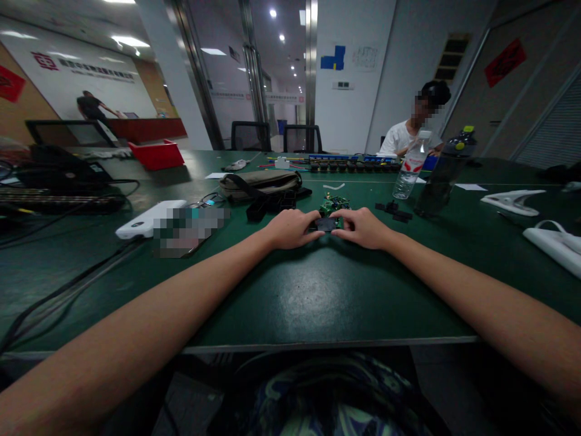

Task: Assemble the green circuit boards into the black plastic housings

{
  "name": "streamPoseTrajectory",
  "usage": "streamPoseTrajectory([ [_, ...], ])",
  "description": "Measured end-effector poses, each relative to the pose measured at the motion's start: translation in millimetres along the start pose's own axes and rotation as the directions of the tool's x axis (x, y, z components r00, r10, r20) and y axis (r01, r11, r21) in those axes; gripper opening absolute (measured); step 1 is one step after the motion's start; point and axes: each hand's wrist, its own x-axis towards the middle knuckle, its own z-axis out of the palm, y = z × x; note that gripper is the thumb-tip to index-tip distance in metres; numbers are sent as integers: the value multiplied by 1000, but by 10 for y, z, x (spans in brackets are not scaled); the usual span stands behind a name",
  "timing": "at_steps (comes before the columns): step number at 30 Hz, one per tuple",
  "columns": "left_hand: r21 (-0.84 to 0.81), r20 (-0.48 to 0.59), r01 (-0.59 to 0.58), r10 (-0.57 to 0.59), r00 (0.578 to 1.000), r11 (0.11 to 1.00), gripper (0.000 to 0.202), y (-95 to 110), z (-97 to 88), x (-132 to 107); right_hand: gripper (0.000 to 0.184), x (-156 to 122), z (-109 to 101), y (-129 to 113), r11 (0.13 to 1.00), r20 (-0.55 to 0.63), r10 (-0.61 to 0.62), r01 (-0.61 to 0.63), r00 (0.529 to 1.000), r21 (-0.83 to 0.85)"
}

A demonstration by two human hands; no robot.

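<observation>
Pinching a small black part from both sides, the left hand and the right hand are nearly closed, thumbs and fingers at its ends. It is over the green surface; I cannot tell if it touches. Green boards lie just behind. Black bits sit to the right.

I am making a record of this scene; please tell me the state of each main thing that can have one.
Small black part, held at both ends.
Left hand, gripping its left end.
Right hand, gripping its right end.
Green circuit boards, piled beyond the hands.
Clear bottle, upright, capped.
Dark bottle, upright, capped.
Olive bag, lying down; closure unclear.
Red bin, open-topped.
Ceiling lights, lit.
</observation>
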Motion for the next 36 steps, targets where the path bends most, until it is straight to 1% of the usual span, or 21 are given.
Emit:
streamPoseTrajectory([
  [24,6,1,5,-5,1000,1000,48,9,-23,-6,33,2,-3,10,1000,-2,-5,5,1000,-10],
  [36,-14,-4,-1,0,1000,1000,49,-3,0,-3,34,2,-4,0,1000,6,3,-3,1000,-6],
])
